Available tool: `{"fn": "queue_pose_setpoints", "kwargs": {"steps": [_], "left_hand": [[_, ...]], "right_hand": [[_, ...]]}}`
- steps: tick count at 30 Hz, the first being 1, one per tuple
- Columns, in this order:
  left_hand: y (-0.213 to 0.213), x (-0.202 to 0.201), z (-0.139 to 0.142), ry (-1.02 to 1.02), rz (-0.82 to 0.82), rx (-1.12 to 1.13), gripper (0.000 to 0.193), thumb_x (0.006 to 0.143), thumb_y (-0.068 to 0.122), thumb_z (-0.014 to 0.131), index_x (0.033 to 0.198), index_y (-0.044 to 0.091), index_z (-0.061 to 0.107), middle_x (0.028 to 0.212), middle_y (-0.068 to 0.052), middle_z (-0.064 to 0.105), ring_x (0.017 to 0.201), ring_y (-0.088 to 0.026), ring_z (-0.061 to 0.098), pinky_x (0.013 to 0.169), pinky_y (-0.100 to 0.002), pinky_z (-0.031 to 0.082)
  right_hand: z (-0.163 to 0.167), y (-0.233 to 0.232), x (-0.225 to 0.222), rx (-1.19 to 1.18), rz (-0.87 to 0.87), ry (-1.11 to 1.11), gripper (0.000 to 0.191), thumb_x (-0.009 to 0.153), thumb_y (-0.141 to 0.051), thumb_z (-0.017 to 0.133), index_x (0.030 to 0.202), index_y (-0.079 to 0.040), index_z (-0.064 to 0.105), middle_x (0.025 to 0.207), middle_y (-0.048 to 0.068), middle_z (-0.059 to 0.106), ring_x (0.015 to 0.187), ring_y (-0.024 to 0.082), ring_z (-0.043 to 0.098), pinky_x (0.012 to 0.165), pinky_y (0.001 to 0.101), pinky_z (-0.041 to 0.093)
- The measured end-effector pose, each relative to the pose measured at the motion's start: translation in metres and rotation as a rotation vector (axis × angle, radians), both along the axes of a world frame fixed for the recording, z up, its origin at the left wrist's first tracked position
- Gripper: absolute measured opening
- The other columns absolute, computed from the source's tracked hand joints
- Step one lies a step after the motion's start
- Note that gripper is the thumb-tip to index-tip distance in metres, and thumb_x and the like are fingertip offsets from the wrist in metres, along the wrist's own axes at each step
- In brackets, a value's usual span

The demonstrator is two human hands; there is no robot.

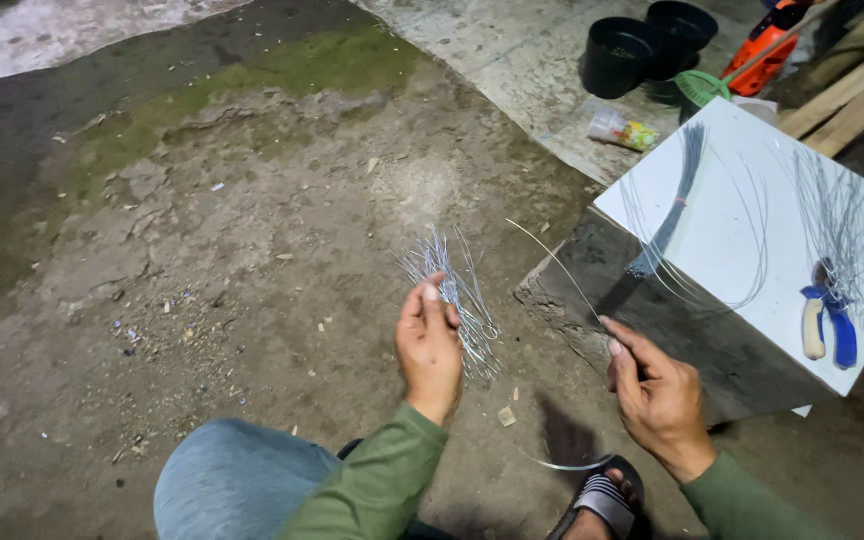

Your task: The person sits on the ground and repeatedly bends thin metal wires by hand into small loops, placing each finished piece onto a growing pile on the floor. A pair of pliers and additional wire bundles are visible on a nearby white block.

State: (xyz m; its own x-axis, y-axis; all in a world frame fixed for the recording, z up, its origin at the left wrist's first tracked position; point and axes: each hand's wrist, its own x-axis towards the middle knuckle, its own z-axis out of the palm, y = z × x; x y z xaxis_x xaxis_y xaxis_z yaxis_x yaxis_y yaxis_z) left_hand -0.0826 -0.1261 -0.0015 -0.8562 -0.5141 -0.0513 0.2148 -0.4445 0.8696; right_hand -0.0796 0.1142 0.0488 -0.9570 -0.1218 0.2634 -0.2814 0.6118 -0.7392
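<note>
My left hand (430, 345) grips a bundle of short cut wire pieces (457, 295), their ends fanning upward above the fingers. My right hand (657, 390) pinches a single long thin wire (552, 262) that curves up and to the left from my fingers. Both hands hover over bare dirt ground, in front of a white tile (752, 220) lying on a concrete block. On the tile lie a dark bundle of long wires (674, 205), loose wire strands (842, 225) and pliers with blue and cream handles (828, 320).
Two black plastic pots (642, 45) stand at the back beside an orange tool (767, 55), a green funnel-like item (702, 88) and a plastic wrapper (620, 130). Wooden planks (857, 90) lie at the far right. My knee (237, 480) and sandalled foot (602, 500) are at the bottom.
</note>
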Motion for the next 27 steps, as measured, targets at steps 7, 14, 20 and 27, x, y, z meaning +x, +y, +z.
{"fn": "queue_pose_setpoints", "kwargs": {"steps": [7,14,20,27], "left_hand": [[0.015,0.002,-0.013,-0.003,-0.102,-0.145,0.033,0.11,0.026,0.052,0.115,-0.003,0.067,0.091,-0.005,0.072,0.061,-0.004,0.049,0.053,-0.021,0.042],[0.012,-0.002,-0.01,-0.082,-0.171,0.071,0.031,0.104,0.027,0.051,0.12,0.003,0.064,0.104,-0.013,0.076,0.077,-0.016,0.071,0.066,-0.027,0.057],[0.004,-0.005,-0.009,-0.035,-0.074,0.241,0.028,0.104,0.025,0.053,0.114,0.0,0.061,0.108,-0.015,0.074,0.095,-0.023,0.075,0.082,-0.032,0.06],[0.008,-0.005,-0.014,0.069,0.013,0.197,0.027,0.106,0.024,0.056,0.111,-0.002,0.064,0.086,-0.004,0.062,0.075,-0.012,0.064,0.068,-0.027,0.055]], "right_hand": [[-0.003,-0.001,0.006,0.084,0.202,-0.086,0.034,0.093,-0.014,0.067,0.126,-0.015,0.074,0.055,0.007,0.067,0.044,0.013,0.057,0.045,0.0309,0.046],[-0.009,-0.004,0.013,0.107,0.422,0.058,0.035,0.09,-0.012,0.068,0.125,-0.012,0.072,0.102,0.014,0.079,0.073,0.018,0.077,0.063,0.0316,0.058],[-0.022,-0.012,0.021,0.11,0.276,-0.118,0.039,0.091,-0.014,0.064,0.13,-0.015,0.069,0.091,0.009,0.078,0.069,0.016,0.071,0.062,0.0309,0.06],[-0.062,-0.017,0.032,0.019,0.321,-0.592,0.036,0.096,-0.016,0.06,0.13,-0.019,0.073,0.074,0.003,0.069,0.061,0.01,0.06,0.059,0.0293,0.055]]}}
